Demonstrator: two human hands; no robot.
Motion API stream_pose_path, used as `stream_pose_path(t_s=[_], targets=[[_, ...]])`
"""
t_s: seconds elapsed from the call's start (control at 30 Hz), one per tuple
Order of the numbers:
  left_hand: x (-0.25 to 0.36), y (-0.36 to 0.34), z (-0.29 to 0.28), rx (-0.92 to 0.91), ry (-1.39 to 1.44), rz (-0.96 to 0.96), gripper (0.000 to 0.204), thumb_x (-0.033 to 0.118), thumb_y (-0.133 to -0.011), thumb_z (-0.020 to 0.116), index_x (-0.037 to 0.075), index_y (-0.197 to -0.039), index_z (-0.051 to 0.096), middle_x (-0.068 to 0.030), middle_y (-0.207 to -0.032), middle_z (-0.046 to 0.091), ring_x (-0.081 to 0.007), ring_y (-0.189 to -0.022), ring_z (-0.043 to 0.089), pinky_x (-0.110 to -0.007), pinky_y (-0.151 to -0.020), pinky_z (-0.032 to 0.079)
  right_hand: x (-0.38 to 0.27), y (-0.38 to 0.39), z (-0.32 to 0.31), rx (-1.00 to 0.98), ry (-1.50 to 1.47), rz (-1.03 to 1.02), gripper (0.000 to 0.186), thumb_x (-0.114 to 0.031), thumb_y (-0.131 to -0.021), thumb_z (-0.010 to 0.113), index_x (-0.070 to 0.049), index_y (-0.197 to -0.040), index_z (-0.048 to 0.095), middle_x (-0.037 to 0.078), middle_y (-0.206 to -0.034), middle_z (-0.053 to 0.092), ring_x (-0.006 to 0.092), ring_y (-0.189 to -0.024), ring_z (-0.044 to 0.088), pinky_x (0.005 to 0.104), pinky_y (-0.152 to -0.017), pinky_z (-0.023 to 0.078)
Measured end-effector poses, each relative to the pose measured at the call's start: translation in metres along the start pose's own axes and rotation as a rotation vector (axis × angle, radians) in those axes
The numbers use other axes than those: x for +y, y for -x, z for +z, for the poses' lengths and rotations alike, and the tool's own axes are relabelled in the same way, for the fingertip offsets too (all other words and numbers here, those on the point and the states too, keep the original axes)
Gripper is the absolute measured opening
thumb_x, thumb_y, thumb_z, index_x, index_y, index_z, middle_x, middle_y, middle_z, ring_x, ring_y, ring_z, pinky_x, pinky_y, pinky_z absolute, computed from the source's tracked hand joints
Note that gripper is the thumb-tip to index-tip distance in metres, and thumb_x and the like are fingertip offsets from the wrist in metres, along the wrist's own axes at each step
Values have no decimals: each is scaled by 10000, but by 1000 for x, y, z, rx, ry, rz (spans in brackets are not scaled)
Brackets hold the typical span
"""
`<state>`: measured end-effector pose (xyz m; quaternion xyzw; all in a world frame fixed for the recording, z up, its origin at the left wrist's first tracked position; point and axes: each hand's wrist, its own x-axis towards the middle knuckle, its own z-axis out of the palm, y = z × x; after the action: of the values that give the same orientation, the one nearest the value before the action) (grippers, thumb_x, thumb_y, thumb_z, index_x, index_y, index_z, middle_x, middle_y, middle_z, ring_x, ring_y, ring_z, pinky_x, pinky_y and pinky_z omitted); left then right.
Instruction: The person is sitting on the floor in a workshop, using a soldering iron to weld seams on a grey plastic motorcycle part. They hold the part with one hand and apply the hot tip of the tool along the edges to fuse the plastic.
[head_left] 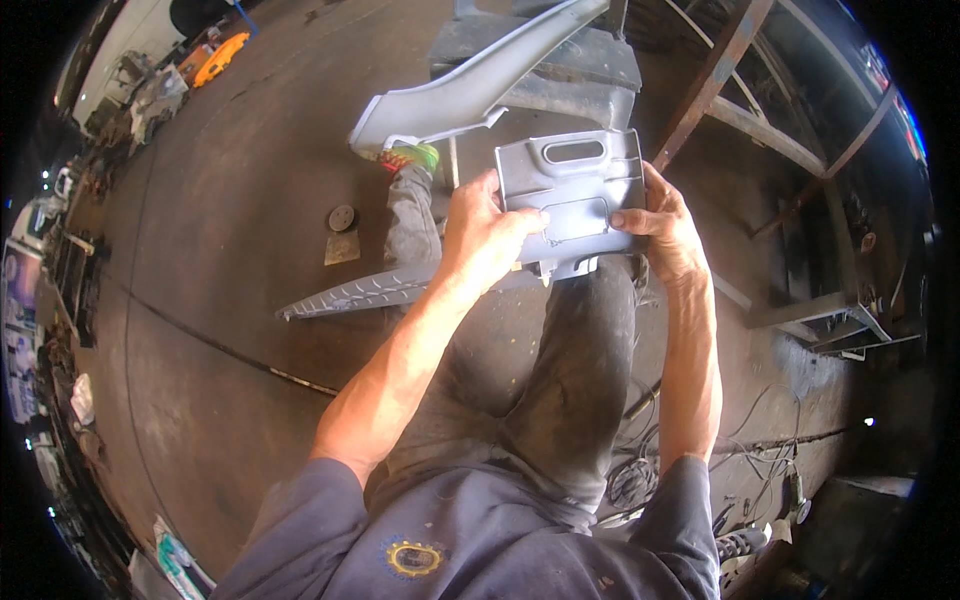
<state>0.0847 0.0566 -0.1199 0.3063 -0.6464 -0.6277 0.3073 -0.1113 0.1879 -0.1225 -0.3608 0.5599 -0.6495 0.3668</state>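
Both my hands hold a grey plastic trim panel (575, 180) up in front of me, above my knee. It has an oblong slot near its far edge and a rectangular outline at its middle. My left hand (488, 225) grips the left edge, thumb lying across the face. On the right edge, my right hand (668, 225) is closed, its thumb pressed beside the outline. A long, ribbed grey plastic strip (365, 291) reaches out to the left behind my left forearm; whether it joins the panel is hidden.
Beyond the panel, a long curved grey trim piece (450, 95) lies across a dark, worn stool (590, 65). A rusty metal frame (715, 90) stands at the right. Cables (640, 480) lie on the floor by my right side. A small round disc (342, 217) sits left of my shoe (412, 157).
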Motion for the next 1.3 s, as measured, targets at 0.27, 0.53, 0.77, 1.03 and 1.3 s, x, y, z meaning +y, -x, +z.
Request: stream_pose_path(t_s=[0.27, 0.53, 0.77, 1.03, 1.3], targets=[[8, 14, -2, 7, -336, 83, 515, 74, -866, 700, -1, -1350, 541, -151, -1223, 679, -213, -1043, 688, -372, -936, 552, 204, 67, -147, 745, 158, 59, 441, -239, -918, 734, 17, -1262, 632, 111, -913, 710, 172, -758, 657, 310, -678, 521], [27, 35, -20, -245, -111, -50, 543, -53, -852, 641, -39, -1370, 480, -180, -1228, 668, -234, -1072, 686, -356, -969, 549, 372, 241, -70, 728, 814, 830, 614, -474, -852, 738, 64, -1118, 604, 301, -1057, 704, 453, -1043, 684, 499, -898, 545], [-2, 42, 12, -398, -127, 72, 451, -5, -837, 686, -73, -1252, 522, -168, -1194, 666, -208, -1099, 643, -352, -990, 505, 373, 253, -99, 825, 890, 790, 275, -283, -892, 677, -12, -936, 662, 185, -808, 723, 344, -745, 720, 470, -681, 569], [-21, 54, -12, -304, -205, 114, 387, 95, -857, 736, -83, -1154, 563, -218, -1000, 691, -273, -944, 688, -377, -857, 525, 158, 240, -100, 1145, -76, 189, 145, -180, -956, 616, -88, -1069, 614, 2, -757, 571, 83, -609, 514, 236, -497, 394], [-37, 45, 3, -162, -460, 180, 476, 219, -832, 757, -89, -1149, 580, -249, -904, 662, -358, -847, 659, -423, -763, 519, 19, 213, -8, 550, 325, 100, 351, -86, -909, 670, 32, -1235, 614, 30, -911, 647, 104, -778, 569, 275, -694, 478]])
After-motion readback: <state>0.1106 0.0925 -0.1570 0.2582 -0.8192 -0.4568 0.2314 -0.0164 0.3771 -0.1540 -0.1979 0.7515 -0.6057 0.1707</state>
